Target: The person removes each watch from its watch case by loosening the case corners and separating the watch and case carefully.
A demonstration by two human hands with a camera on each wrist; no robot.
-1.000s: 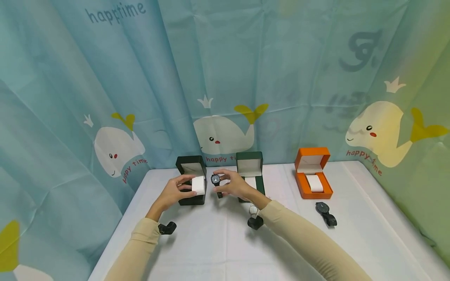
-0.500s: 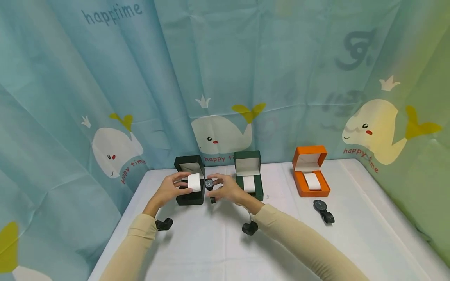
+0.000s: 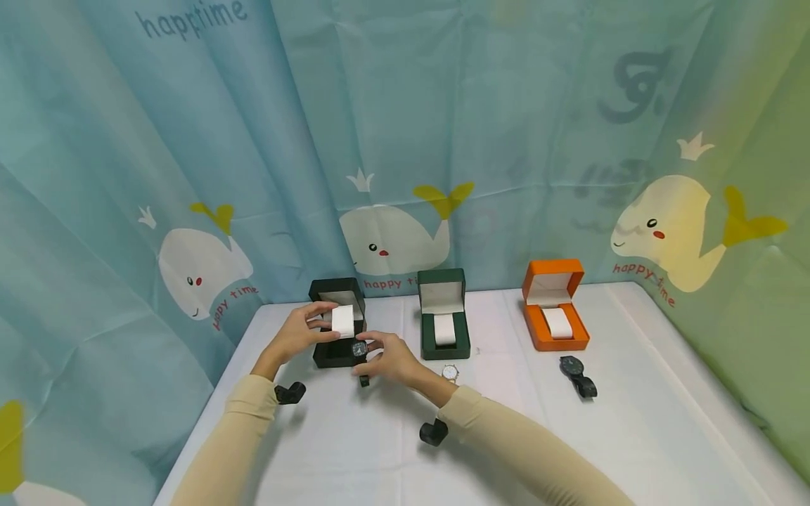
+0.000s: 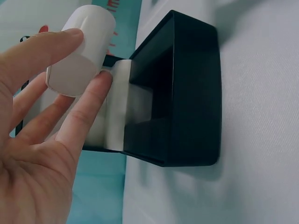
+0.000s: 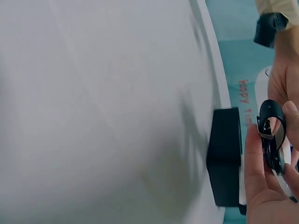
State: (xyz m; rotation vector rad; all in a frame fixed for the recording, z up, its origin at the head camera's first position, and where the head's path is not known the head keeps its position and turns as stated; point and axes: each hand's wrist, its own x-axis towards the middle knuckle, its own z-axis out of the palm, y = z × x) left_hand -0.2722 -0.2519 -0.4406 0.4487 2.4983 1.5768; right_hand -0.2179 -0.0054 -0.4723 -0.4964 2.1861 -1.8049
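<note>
In the head view my left hand (image 3: pixel 297 336) grips a white watch cushion (image 3: pixel 342 321) between thumb and fingers, above the open black watch box (image 3: pixel 329 359). From the left wrist, the cushion (image 4: pixel 91 35) appears as a short roll, and the box base (image 4: pixel 196 98) has a hollow with nothing in it. My right hand (image 3: pixel 394 360) pinches a black wristwatch (image 3: pixel 359 348) just in front of the box's right side, strap hanging down. The strap (image 5: pixel 271 111) makes a loop in the right wrist view, with fingers around it.
An open green watch box (image 3: pixel 445 351) and an open orange one (image 3: pixel 561 345) stand along the back, each with a white cushion. A white-dial watch (image 3: pixel 450 372) lies before the green box, a black watch (image 3: pixel 577 375) before the orange. A printed curtain (image 3: pixel 380 105) hangs behind.
My right hand has moved left and nearer with the black wristwatch, uncovering the green box and white-dial watch. The left hand has shifted slightly left, still holding the cushion.
</note>
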